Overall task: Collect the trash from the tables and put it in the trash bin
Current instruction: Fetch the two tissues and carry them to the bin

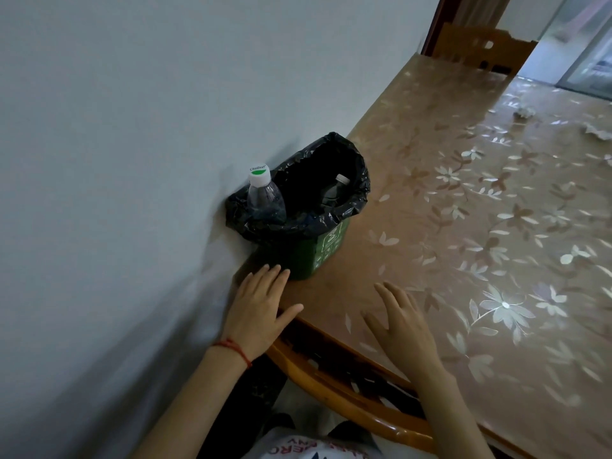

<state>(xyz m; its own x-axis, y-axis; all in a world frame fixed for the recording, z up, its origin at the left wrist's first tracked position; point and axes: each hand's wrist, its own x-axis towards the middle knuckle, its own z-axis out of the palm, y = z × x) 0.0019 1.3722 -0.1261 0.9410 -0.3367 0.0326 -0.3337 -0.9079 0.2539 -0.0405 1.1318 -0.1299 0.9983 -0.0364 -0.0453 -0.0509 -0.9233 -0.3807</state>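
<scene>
A small green plastic trash bin, lined with a black plastic bag, is standing at the centre of the frame on the near left corner of the table, against the pale wall. A clear plastic water bottle with a white and green cap is sticking upright out of the left side of the bin, its cap rising above the bag's rim. A second clear bottle is lying deeper inside, at the right of the opening, partly hidden in the dark.

The wooden table covered with a glossy floral sheet is filling the right half of the frame. Two pieces of crumpled white paper are lying on it at the upper right: one near the far edge, another cut off by the frame's right border.

The left hand, lower centre, is lying flat at the table corner with fingers extended and slightly spread, fingertips just beside the bin's base; it is holding nothing. A red string bracelet is circling its wrist. The right hand is hovering palm down over the table edge, fingers apart and empty.

A wooden chair back is showing at the table's far end, top of the frame.
</scene>
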